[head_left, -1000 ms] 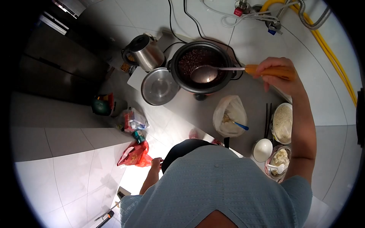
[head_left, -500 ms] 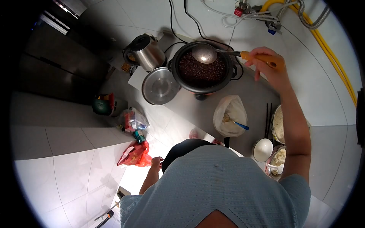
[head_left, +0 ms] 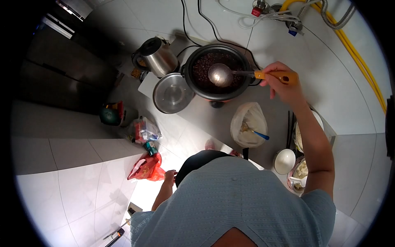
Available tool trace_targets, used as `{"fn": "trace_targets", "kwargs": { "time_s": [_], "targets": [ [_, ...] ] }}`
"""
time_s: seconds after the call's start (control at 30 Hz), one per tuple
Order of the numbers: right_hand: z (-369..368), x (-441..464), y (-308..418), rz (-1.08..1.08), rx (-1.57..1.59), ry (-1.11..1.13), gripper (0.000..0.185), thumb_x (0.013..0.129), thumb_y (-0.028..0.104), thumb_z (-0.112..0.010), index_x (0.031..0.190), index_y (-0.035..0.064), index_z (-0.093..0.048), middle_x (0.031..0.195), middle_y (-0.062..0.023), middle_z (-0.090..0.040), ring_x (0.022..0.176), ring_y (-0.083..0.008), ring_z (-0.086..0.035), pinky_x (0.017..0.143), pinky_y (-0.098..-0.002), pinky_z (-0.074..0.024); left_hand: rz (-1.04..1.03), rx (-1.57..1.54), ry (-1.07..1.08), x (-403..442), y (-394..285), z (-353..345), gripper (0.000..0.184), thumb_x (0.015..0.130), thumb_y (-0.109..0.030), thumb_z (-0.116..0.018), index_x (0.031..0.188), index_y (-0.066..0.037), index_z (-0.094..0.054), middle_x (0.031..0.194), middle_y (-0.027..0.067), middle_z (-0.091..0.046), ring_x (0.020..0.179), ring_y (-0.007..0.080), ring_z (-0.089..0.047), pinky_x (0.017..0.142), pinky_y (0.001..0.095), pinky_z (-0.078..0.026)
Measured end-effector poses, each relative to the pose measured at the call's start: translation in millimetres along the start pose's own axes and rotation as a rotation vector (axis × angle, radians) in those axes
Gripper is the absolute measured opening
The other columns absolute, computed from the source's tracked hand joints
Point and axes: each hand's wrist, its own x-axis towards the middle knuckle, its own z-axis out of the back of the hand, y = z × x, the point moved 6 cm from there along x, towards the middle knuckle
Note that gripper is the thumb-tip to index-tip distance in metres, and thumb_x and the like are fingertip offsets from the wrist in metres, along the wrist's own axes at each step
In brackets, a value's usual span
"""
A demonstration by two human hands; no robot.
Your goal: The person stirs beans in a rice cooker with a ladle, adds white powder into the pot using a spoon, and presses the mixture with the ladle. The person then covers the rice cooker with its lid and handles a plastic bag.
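My right hand (head_left: 284,82) is closed round the orange handle of a metal ladle (head_left: 221,75). The ladle's bowl is over the dark beans (head_left: 201,70) in a black electric pot (head_left: 186,78); whether it touches them I cannot tell. Down at my left side, my left hand (head_left: 169,177) hangs with its fingers loosely apart, partly hidden by my body, and nothing shows in it. Left of the pot lies a round metal lid or shallow pan (head_left: 173,94). Nearer me stands a vessel lined with a whitish bag (head_left: 249,123), a blue-handled spoon (head_left: 261,135) in it.
A steel kettle (head_left: 158,57) stands behind the lid. On the right are a white bowl (head_left: 284,161), dark chopsticks (head_left: 290,129) and a container of pale food (head_left: 301,169). Cords (head_left: 214,24) run behind the pot. Red bags (head_left: 148,166) lie at lower left.
My right hand has moved the ladle slightly down and toward me, from the pot's back rim to over the middle of the beans. The left hand is almost unchanged.
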Motion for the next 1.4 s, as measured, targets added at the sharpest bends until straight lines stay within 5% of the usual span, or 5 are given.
{"fn": "trace_targets", "kwargs": {
  "time_s": [0.37,0.83,1.07,1.17,1.4],
  "targets": [
    [-7,-2,-9,-0.047,0.031,0.028,0.011,0.086,0.011,-0.055,0.092,0.0029,-0.055,0.079,-0.0064,-0.061,0.066,-0.0073,-0.062,0.038,-0.0179,-0.0424,-0.01,-0.03,0.004,-1,0,0,0.025,0.085,-0.021,-0.051,0.105,-0.008,-0.058,0.085,0.0031,-0.061,0.063,0.0153,-0.055,0.049,0.0292,-0.044],
    [-20,4,5,0.027,0.082,-0.143,0.013,0.084,0.014,-0.058,0.089,0.0025,-0.055,0.068,-0.0087,-0.062,0.039,-0.0069,-0.05,0.034,-0.0185,-0.0383,0.011,-0.076,-0.017,2,8,1,0.022,0.085,-0.021,-0.052,0.101,-0.009,-0.059,0.084,0.0031,-0.062,0.057,0.0145,-0.053,0.046,0.0299,-0.043],
    [-32,19,-4,-0.126,0.008,-0.105,0.014,0.083,0.015,-0.061,0.088,0.0036,-0.055,0.069,-0.0054,-0.063,0.05,-0.0068,-0.057,0.034,-0.019,-0.039,0.001,-0.018,-0.015,-1,7,1,0.021,0.084,-0.021,-0.052,0.1,-0.009,-0.06,0.084,0.0027,-0.062,0.057,0.0142,-0.053,0.045,0.0292,-0.042],
    [-29,22,11,0.014,-0.136,-0.189,0.012,0.085,0.013,-0.058,0.087,0.0023,-0.056,0.062,-0.0061,-0.061,0.037,-0.0055,-0.046,0.034,-0.0185,-0.0344,0.008,-0.031,-0.014,-7,7,1,0.021,0.084,-0.021,-0.052,0.099,-0.009,-0.06,0.083,0.0027,-0.062,0.057,0.0141,-0.053,0.045,0.0295,-0.042],
    [-33,19,23,0.078,-0.158,-0.06,0.014,0.081,0.017,-0.064,0.084,0.0057,-0.058,0.068,-0.0046,-0.062,0.052,-0.0066,-0.058,0.037,-0.0191,-0.0408,0.028,-0.098,-0.045,-11,27,8,0.021,0.084,-0.02,-0.053,0.098,-0.006,-0.06,0.082,0.0051,-0.063,0.049,0.015,-0.052,0.038,0.0286,-0.038]
  ]
}}
